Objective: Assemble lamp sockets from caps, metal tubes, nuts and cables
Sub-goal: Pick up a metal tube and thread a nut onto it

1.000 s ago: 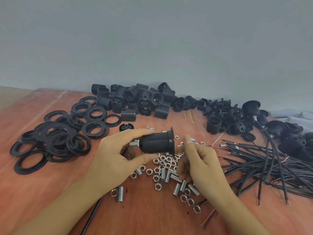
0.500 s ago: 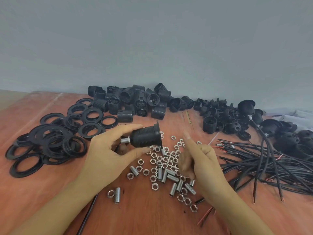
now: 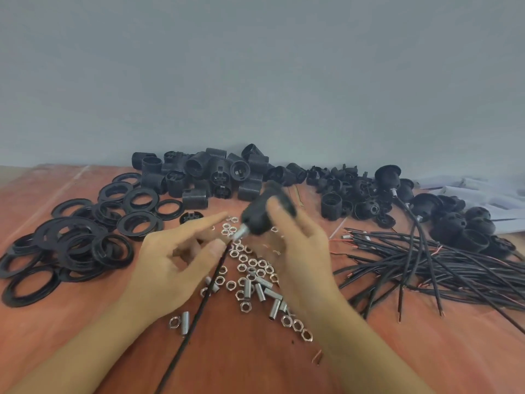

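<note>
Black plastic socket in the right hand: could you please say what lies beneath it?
Loose silver hex nuts lie on the reddish table beneath the socket; the right hand covers any others.
</note>
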Available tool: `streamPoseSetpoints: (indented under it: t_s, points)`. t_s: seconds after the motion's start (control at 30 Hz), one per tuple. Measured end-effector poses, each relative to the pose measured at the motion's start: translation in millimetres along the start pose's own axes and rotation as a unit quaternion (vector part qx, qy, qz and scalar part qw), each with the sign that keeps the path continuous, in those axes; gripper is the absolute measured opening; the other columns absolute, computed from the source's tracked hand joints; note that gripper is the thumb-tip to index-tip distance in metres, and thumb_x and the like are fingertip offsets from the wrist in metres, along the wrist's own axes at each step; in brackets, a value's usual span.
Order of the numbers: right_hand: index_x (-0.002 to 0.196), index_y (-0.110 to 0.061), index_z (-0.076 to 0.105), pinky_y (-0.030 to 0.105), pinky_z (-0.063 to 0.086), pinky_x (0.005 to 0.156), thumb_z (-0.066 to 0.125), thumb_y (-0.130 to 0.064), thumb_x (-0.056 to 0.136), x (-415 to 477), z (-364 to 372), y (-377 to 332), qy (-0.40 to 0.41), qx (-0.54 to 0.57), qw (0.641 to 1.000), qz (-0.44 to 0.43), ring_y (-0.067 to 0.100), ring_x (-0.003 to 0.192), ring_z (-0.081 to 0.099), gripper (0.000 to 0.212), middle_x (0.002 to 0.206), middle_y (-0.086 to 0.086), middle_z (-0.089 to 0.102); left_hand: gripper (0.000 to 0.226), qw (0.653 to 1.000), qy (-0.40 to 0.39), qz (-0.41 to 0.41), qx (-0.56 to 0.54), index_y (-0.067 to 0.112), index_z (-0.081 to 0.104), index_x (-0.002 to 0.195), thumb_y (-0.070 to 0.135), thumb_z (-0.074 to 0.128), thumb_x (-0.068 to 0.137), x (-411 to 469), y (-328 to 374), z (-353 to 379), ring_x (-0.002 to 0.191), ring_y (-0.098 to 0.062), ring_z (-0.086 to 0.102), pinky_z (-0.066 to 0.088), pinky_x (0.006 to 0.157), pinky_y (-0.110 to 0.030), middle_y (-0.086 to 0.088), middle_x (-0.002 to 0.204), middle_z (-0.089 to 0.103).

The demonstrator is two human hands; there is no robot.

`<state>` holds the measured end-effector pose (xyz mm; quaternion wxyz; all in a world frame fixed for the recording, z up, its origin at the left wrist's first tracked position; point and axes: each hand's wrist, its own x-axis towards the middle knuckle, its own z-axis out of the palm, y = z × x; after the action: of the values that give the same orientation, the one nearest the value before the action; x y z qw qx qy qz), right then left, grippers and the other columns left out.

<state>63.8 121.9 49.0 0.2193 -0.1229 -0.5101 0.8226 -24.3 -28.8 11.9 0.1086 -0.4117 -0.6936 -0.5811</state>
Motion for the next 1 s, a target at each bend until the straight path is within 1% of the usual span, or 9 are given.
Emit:
streamPoseSetpoints:
  t_s: [0.17,0.37,0.43,0.5,0.63,0.73,0.83,0.93,1.0]
  points:
    - [0.106,-0.008,0.057,0.020,0.048,0.041,0.058,-0.037,0.096,52.2,-43.1,-83.5,0.132,0.162,0.978,-0.006,0.011,0.045,0.058,0.031,0.074,0.006,0.058,0.029,1.000,0.013,-0.008,0.014,0.030,0.067,0.107,0.042,0.053,0.086,3.2,-5.0,-4.8,0.045,-0.009,0.058,0.052,0.051,-0.032,-0.002,0.076,0.073]
    - [0.107,-0.011,0.052,0.011,0.029,0.035,0.060,-0.042,0.095,106.4,-135.0,-123.5,0.301,-0.098,0.947,-0.053,0.006,0.034,0.047,0.034,0.078,0.007,0.056,0.019,0.996,-0.001,0.030,0.078,0.039,0.068,0.101,0.042,0.054,0.088,3.7,-9.0,-4.4,0.047,-0.009,0.058,0.046,0.051,-0.014,0.015,0.077,0.071]
    - [0.119,-0.014,0.048,0.014,0.035,0.037,0.066,-0.034,0.092,116.5,-155.6,-117.1,0.338,-0.182,0.920,-0.080,0.010,0.045,0.055,0.038,0.091,0.012,0.058,0.020,0.992,-0.003,0.035,0.119,0.037,0.070,0.100,0.044,0.057,0.086,5.1,-10.9,-5.4,0.051,-0.006,0.059,0.043,0.054,-0.008,0.026,0.080,0.068]
    - [0.138,-0.013,0.040,0.027,0.051,0.057,0.070,-0.027,0.088,124.5,-173.1,-104.6,0.360,-0.269,0.888,-0.097,0.021,0.078,0.063,0.060,0.116,0.019,0.060,0.024,0.988,-0.016,0.029,0.148,0.036,0.073,0.099,0.048,0.059,0.084,5.3,-13.8,-7.6,0.053,-0.005,0.059,0.043,0.055,-0.009,0.029,0.083,0.066]
    - [0.149,-0.011,0.033,0.032,0.041,0.094,0.058,-0.016,0.092,127.2,-185.9,-81.9,0.384,-0.381,0.833,-0.118,0.027,0.119,0.054,0.063,0.141,0.015,0.052,0.024,0.985,-0.029,0.027,0.171,0.037,0.074,0.097,0.050,0.058,0.084,5.3,-17.8,-11.6,0.054,-0.008,0.060,0.048,0.053,-0.019,0.023,0.084,0.068]
    - [0.152,-0.017,0.031,0.045,0.034,0.110,0.052,-0.020,0.094,120.8,-176.9,-70.7,0.383,-0.479,0.781,-0.120,0.034,0.137,0.041,0.063,0.151,0.010,0.043,0.026,0.980,-0.034,0.049,0.192,0.032,0.075,0.097,0.047,0.058,0.085,6.6,-16.0,-13.9,0.054,-0.007,0.059,0.050,0.055,-0.024,0.022,0.080,0.067]
    - [0.144,-0.016,0.045,0.051,0.037,0.108,0.055,-0.022,0.092,103.0,-145.9,-59.2,0.328,-0.555,0.737,-0.201,0.034,0.131,0.047,0.053,0.143,0.013,0.051,0.024,0.962,-0.052,0.114,0.241,0.025,0.076,0.098,0.038,0.059,0.088,9.2,-12.1,-15.7,0.056,0.001,0.055,0.051,0.054,-0.024,0.020,0.084,0.066]
    - [0.121,-0.018,0.066,0.046,0.053,0.091,0.057,-0.024,0.090,73.4,-100.6,-40.2,0.170,-0.575,0.747,-0.288,0.007,0.104,0.061,0.033,0.111,-0.003,0.067,0.020,0.924,-0.084,0.227,0.296,0.017,0.077,0.093,0.027,0.060,0.089,18.8,-8.2,-14.3,0.064,-0.002,0.060,0.053,0.055,-0.024,0.010,0.087,0.071]
    - [0.111,-0.022,0.070,0.036,0.054,0.084,0.059,-0.031,0.090,53.0,-75.7,-22.4,0.041,-0.613,0.745,-0.261,-0.002,0.089,0.058,0.026,0.098,-0.015,0.064,0.017,0.894,-0.137,0.287,0.317,0.015,0.077,0.092,0.020,0.061,0.088,26.1,-8.5,-10.9,0.068,-0.011,0.066,0.053,0.052,-0.026,0.006,0.087,0.072]
